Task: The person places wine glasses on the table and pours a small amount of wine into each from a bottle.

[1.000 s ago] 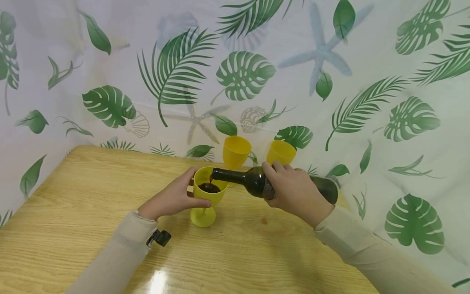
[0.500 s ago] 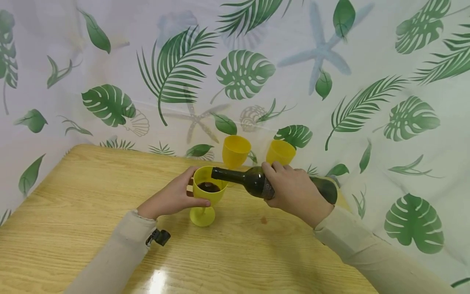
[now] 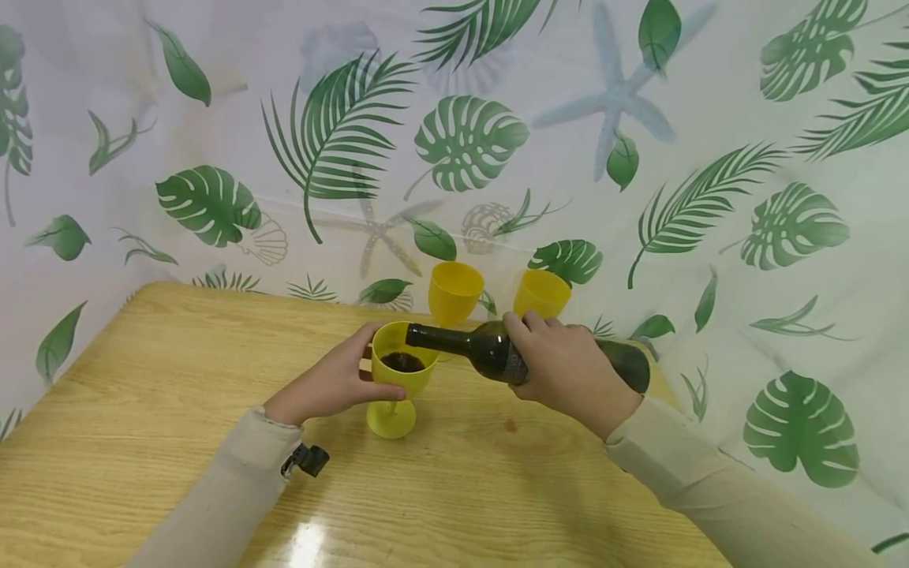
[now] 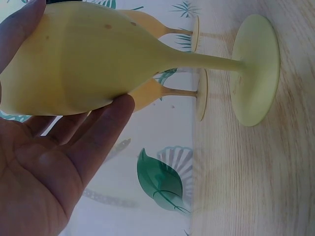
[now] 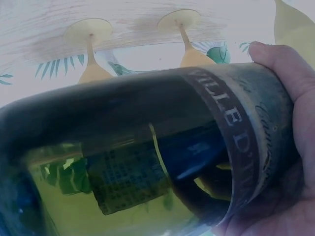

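The left hand (image 3: 328, 386) curls round the bowl of a yellow-green goblet (image 3: 400, 375), thumb on the near side and fingers behind it, and the goblet stands upright on its foot on the wooden table (image 3: 142, 410), near the far edge. Dark liquid sits in the bowl, below the rim. The right hand (image 3: 568, 371) grips a dark bottle (image 3: 490, 351) round its shoulder, holding it nearly level with the neck pointing left, so that the mouth hangs just over the goblet's rim (no stream shows between them). In the right wrist view the fingers (image 5: 280, 73) wrap over a lettered band on the bottle's glass. Behind the goblet two more yellow cups (image 3: 455, 290) stand side by side at the table's back edge, close against a leaf-print cloth (image 3: 469, 142). A small reddish spot (image 3: 510, 426) lies on the table below the bottle. A black clip (image 3: 309, 459) sits at the left sleeve's cuff.
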The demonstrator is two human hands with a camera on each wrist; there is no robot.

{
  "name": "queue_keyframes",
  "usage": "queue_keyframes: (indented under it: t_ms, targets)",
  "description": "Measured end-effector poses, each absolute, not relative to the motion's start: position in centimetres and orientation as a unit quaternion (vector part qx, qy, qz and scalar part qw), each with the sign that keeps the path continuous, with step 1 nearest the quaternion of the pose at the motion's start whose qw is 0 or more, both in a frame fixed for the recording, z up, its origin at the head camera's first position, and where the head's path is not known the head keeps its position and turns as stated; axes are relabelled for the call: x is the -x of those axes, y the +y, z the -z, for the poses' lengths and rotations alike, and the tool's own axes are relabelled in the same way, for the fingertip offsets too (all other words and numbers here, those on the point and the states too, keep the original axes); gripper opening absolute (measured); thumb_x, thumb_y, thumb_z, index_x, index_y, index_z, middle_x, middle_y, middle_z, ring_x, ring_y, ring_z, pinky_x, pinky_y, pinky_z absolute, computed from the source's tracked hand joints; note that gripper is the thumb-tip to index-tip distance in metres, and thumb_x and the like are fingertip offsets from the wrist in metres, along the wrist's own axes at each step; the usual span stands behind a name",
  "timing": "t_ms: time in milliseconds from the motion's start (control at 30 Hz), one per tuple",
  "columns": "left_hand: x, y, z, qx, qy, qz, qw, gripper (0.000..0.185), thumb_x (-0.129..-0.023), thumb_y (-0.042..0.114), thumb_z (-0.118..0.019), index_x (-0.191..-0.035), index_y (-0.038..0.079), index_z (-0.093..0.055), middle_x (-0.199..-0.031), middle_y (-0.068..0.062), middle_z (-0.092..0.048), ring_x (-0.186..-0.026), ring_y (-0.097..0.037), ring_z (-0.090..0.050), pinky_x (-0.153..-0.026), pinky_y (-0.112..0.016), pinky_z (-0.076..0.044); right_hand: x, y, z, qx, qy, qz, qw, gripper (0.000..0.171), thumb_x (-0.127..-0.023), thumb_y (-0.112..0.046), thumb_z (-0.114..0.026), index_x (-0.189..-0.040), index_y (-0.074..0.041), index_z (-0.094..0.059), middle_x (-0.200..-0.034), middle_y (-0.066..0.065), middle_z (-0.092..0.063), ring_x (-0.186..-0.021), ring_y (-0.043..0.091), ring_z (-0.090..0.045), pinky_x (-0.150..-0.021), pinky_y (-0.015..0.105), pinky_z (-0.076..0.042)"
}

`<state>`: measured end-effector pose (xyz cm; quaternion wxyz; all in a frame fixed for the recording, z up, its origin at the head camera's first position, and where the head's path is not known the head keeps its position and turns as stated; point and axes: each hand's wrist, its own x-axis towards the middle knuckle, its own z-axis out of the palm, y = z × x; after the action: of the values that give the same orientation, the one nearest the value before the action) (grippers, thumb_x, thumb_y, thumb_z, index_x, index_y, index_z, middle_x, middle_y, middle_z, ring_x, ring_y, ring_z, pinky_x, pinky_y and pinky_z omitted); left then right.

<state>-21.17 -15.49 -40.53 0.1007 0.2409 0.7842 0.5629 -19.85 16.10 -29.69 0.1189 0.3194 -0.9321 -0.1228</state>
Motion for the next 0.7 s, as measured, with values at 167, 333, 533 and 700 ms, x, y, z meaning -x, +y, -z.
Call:
queue_keyframes:
  t_ms: [167,333,533,700]
  targets:
    - [21.07,-15.43,40.51,-0.242,0.785,-0.562,0.097,0.084,-0.085,0.027,-0.088,-0.152,0.018,-0.038,-0.142,-0.007,-0.053,-0.129,-0.031,-0.054,-0.100,-0.045,-0.056,19.81,16.15,29.66,-0.326,-0.929,0.124,0.126,0.071,-0.070,-0.036,-0.094,-0.121,-0.007,-0.053,-0.086,0.005,-0.054,-0.064,0.020,-0.054,-0.050,0.035,-0.049]
    - [20.90,-15.36,40.40,-0.240,0.785,-0.562,0.098,0.084,-0.085,0.026,-0.088,-0.152,0.018,-0.038,-0.142,-0.007,-0.053,-0.129,-0.030,-0.054,-0.101,-0.047,-0.056,19.78,16.20,29.63,-0.329,-0.927,0.124,0.128,0.071,-0.070,-0.036,-0.093,-0.120,-0.007,-0.053,-0.086,0.005,-0.053,-0.064,0.019,-0.053,-0.050,0.035,-0.049]
    - [20.85,-15.32,40.40,-0.242,0.783,-0.565,0.095,0.082,-0.086,0.026,-0.088,-0.151,0.016,-0.039,-0.143,-0.008,-0.053,-0.129,-0.031,-0.053,-0.101,-0.048,-0.055,19.66,16.11,29.54,-0.328,-0.928,0.122,0.128,0.072,-0.071,-0.036,-0.093,-0.123,-0.007,-0.053,-0.088,0.006,-0.055,-0.065,0.021,-0.054,-0.052,0.036,-0.051]
    - [20.77,-15.29,40.40,-0.242,0.781,-0.568,0.096,0.082,-0.085,0.025,-0.088,-0.151,0.017,-0.039,-0.143,-0.008,-0.053,-0.129,-0.031,-0.053,-0.101,-0.047,-0.055,19.53,15.98,29.51,-0.327,-0.929,0.120,0.125,0.072,-0.071,-0.036,-0.093,-0.124,-0.007,-0.053,-0.088,0.006,-0.055,-0.065,0.021,-0.054,-0.051,0.036,-0.050]
